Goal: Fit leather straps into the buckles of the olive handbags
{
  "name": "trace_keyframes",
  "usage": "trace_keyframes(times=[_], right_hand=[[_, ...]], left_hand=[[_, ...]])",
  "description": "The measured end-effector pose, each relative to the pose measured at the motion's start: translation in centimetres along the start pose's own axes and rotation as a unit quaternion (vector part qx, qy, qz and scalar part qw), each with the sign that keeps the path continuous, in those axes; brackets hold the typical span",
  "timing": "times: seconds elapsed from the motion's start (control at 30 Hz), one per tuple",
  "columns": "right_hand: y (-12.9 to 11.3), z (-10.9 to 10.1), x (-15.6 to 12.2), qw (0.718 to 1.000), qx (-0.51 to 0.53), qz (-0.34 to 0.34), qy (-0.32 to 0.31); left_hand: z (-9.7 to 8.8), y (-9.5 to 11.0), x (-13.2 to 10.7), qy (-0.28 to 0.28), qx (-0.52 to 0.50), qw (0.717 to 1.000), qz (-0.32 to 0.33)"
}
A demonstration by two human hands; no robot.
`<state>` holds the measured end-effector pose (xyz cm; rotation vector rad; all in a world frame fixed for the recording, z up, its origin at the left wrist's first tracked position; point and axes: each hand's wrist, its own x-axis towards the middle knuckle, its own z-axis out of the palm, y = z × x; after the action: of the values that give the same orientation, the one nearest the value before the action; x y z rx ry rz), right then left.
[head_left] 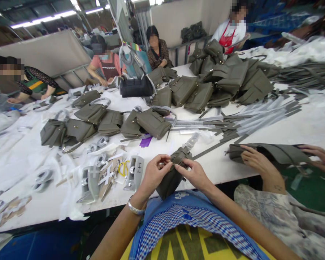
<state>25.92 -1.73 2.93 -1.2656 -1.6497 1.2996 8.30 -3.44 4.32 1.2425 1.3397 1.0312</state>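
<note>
An olive-green handbag [168, 185] is tilted at the table's front edge, against my apron. Its upper end, with a strap and a clear plastic wrapping [191, 141], points away from me. My left hand [157, 172] pinches the bag's edge from the left, thumb and fingers bent together. From the right, my right hand [194, 174] grips the same end, its thumb close to the left thumb. Whatever small part lies between the fingertips is too small to make out. A flat strap [209, 148] runs off to the right behind the bag.
Two grey tape dispensers [137, 169] stand left of my hands, by yellow-handled scissors [121, 168] and paper scraps. Several olive bags [154, 122] and a heap of more [230, 77] lie beyond. At right, a co-worker's hands hold another bag [281, 153]. A black bag [137, 87] hangs ahead.
</note>
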Motion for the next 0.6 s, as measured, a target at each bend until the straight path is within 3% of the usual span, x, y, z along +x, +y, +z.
trace_keyframes(times=[0.37,0.6], right_hand=[[0.0,1.2,0.5,0.999,0.031,0.035,0.025],[-0.5,0.1,0.6,0.994,-0.091,0.056,-0.016]], left_hand=[[-0.1,-1.4,0.9,-0.048,0.021,0.998,-0.029],[0.2,0.7,-0.7,0.032,0.161,0.984,0.063]])
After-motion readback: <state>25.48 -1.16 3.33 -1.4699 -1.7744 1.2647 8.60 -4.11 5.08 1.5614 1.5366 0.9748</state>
